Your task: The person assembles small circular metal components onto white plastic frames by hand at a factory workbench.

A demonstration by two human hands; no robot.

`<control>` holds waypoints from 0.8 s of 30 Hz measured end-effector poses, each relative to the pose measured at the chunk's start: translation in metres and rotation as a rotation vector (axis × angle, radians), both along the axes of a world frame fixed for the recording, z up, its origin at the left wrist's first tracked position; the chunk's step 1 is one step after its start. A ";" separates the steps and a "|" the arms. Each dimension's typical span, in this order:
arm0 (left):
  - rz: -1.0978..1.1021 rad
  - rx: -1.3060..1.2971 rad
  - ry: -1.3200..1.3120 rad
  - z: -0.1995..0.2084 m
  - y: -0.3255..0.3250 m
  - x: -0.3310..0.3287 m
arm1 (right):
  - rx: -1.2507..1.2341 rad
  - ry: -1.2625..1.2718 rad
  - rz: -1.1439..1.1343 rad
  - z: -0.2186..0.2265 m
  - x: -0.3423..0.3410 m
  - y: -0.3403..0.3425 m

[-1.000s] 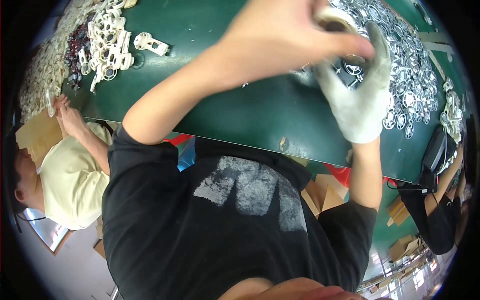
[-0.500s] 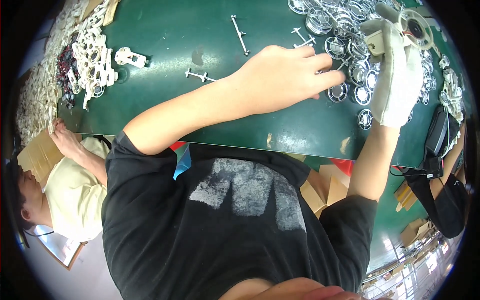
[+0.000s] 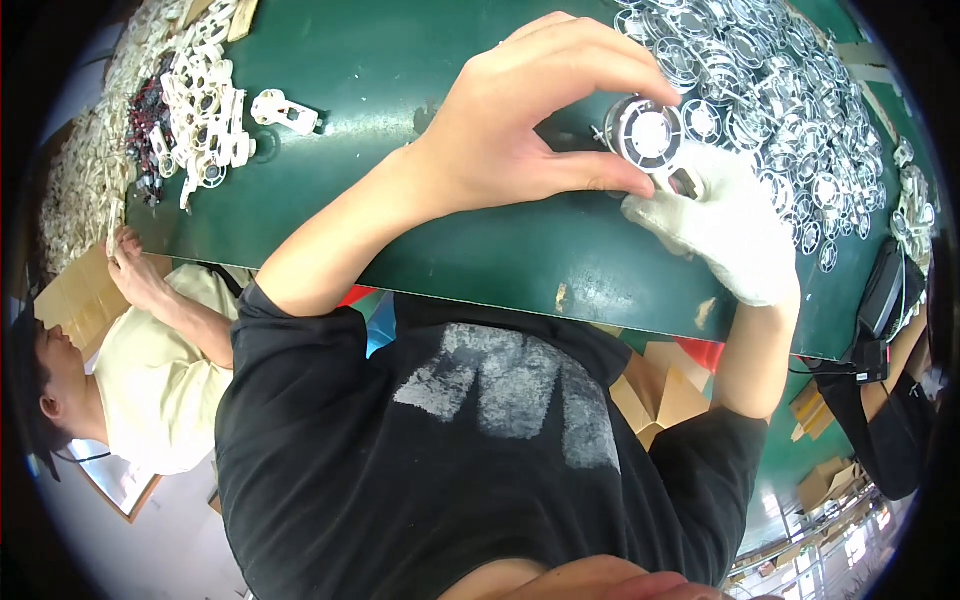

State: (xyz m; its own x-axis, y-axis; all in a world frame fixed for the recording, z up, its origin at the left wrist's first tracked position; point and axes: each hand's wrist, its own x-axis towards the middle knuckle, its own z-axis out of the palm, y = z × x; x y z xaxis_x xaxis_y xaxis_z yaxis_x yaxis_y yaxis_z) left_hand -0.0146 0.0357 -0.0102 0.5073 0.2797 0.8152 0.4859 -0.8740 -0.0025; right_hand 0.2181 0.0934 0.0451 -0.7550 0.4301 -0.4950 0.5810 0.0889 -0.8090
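Observation:
My bare left hand curves around a round spoked silver wheel, thumb at its near edge and fingertips at its far edge. Close against it, my right hand, in a white glove, is closed on a white plastic part that is mostly hidden by the glove. The wheel and the white part appear to touch; whether they are joined I cannot tell. Just beyond the gloved hand spreads a heap of silver spoked wheels.
A single white part lies on the green table, left of centre. Further left are piled white parts and dark wired pieces. Another person sits at the left edge. A black device is at the table's right edge.
My gloved hand has come down and left with the white part. My left hand has risen from the table and now grips the silver wheel beside that part. The view has shifted slightly.

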 end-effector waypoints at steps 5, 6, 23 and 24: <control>0.207 -0.636 -0.325 0.009 -0.032 0.020 | -0.039 -0.029 0.034 -0.003 -0.001 0.003; 0.211 -0.634 -0.334 0.007 -0.032 0.021 | -0.045 0.009 0.036 -0.004 -0.001 0.003; 0.052 -0.872 -0.533 0.011 -0.044 0.035 | 0.371 0.366 -0.020 -0.029 -0.006 -0.021; 0.046 -0.872 -0.532 0.009 -0.043 0.037 | 0.561 0.339 0.028 -0.035 -0.002 -0.022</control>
State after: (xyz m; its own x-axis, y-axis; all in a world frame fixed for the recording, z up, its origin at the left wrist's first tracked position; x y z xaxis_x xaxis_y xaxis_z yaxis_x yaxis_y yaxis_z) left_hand 0.0223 -0.0075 -0.0015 0.1128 0.8935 0.4347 0.2716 -0.4485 0.8515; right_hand 0.2166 0.0711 0.0097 -0.8444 0.5317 0.0661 0.2932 0.5617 -0.7737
